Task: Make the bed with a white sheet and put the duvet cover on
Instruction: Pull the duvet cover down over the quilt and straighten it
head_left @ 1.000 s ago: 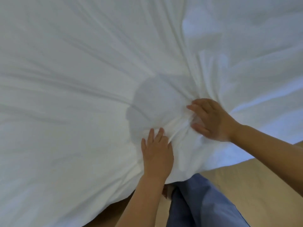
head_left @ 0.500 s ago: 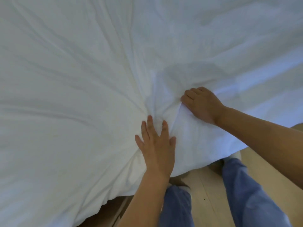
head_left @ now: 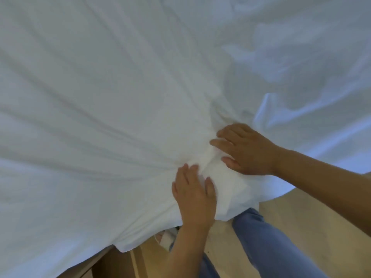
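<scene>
White bedding fills nearly the whole view, with creases fanning out from a bunched spot near the bed's near corner. My left hand lies on the cloth just below that bunch, fingers curled into the folds and gripping a gather of fabric. My right hand rests to the upper right of it, fingers spread and pressing on the bunched cloth. I cannot tell the sheet from the duvet cover here. A smoother, shinier white layer lies at the right.
The bedding's edge hangs over the corner at the bottom. Below it are light wooden floor, my legs in blue trousers and a brown bed frame at the lower left.
The view has shifted. My left hand has gone from flat with fingers apart to curled into the cloth, and my right hand has opened from a fist to spread fingers beside the bunch.
</scene>
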`<state>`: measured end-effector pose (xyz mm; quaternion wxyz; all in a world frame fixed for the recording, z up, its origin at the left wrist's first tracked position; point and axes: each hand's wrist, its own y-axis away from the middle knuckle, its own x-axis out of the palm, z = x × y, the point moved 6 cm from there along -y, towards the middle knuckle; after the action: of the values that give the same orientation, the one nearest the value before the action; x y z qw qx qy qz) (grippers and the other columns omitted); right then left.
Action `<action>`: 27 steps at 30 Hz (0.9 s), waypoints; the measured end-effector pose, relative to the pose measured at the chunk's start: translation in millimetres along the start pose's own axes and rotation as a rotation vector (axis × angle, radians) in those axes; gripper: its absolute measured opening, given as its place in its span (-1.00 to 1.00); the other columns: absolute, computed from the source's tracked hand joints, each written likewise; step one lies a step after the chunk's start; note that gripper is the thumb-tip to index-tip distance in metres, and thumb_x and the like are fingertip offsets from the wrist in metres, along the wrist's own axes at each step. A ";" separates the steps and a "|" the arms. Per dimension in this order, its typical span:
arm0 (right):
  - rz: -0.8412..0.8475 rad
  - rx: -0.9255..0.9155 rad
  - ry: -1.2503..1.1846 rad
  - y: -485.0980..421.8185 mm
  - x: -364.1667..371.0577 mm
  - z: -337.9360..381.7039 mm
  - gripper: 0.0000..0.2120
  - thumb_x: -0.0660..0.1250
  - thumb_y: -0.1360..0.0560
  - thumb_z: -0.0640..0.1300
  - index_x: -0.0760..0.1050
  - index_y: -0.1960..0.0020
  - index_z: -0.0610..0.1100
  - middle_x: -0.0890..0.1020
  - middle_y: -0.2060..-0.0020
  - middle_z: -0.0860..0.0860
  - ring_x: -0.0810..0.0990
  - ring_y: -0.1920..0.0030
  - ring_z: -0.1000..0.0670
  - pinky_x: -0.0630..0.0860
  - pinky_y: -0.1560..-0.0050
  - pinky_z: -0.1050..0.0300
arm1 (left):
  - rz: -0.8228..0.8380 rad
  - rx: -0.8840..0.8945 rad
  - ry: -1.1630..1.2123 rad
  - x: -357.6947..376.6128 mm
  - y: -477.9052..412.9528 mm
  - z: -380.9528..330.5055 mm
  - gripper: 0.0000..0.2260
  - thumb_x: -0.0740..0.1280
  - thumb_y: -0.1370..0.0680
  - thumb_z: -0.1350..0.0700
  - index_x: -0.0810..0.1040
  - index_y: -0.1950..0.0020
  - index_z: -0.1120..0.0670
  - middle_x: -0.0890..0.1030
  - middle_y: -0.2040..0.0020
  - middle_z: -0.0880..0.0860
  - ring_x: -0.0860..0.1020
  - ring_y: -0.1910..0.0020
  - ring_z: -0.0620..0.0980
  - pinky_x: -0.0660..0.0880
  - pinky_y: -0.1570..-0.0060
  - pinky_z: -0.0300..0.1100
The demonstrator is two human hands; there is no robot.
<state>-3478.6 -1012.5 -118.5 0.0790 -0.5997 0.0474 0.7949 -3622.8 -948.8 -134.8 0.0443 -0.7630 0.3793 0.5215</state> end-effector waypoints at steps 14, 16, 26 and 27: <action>-0.125 0.314 0.099 16.8 -12.8 -114.7 -0.79 0.53 -0.21 -0.39 0.54 0.24 -0.28 0.59 0.29 -0.21 0.58 0.32 -0.18 0.46 0.36 0.12 | -0.078 0.086 -0.193 42.0 -32.1 -101.0 -0.94 0.47 -0.40 0.25 0.63 0.19 0.22 0.62 0.03 0.19 0.54 -0.09 0.26 0.42 -0.07 0.16; -0.171 0.301 0.074 12.9 -14.0 -114.1 -0.79 0.51 -0.21 -0.43 0.52 0.25 -0.29 0.57 0.30 -0.22 0.57 0.33 -0.18 0.45 0.34 0.11 | -0.060 0.040 -0.199 46.2 -31.8 -102.2 -0.93 0.36 -0.49 0.27 0.61 0.11 0.26 0.60 -0.02 0.23 0.48 -0.20 0.28 0.33 -0.18 0.20; 0.339 0.489 -0.085 60.4 -37.2 -196.2 -0.77 0.11 -0.53 -0.30 0.32 -0.18 -0.22 0.56 0.23 -0.17 0.60 0.20 -0.26 0.34 0.25 0.05 | 0.131 0.092 0.004 69.9 -48.9 -153.4 -0.82 0.09 -0.64 0.14 0.42 0.01 0.21 0.53 0.22 0.14 0.54 0.22 0.14 0.28 0.29 -0.18; 0.340 0.548 -0.096 75.9 -44.7 -216.4 -0.79 0.13 -0.54 -0.26 0.31 -0.17 -0.20 0.58 0.17 -0.19 0.60 0.16 -0.28 0.36 0.21 0.02 | 0.147 0.141 -0.036 67.7 -58.0 -156.5 -0.81 0.10 -0.64 0.15 0.44 0.00 0.24 0.55 0.23 0.17 0.55 0.23 0.18 0.27 0.30 -0.15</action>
<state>-3275.7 -1127.0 -136.8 0.1056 -0.5016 0.3553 0.7817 -3455.8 -1016.3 -139.3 0.0664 -0.7188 0.4691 0.5089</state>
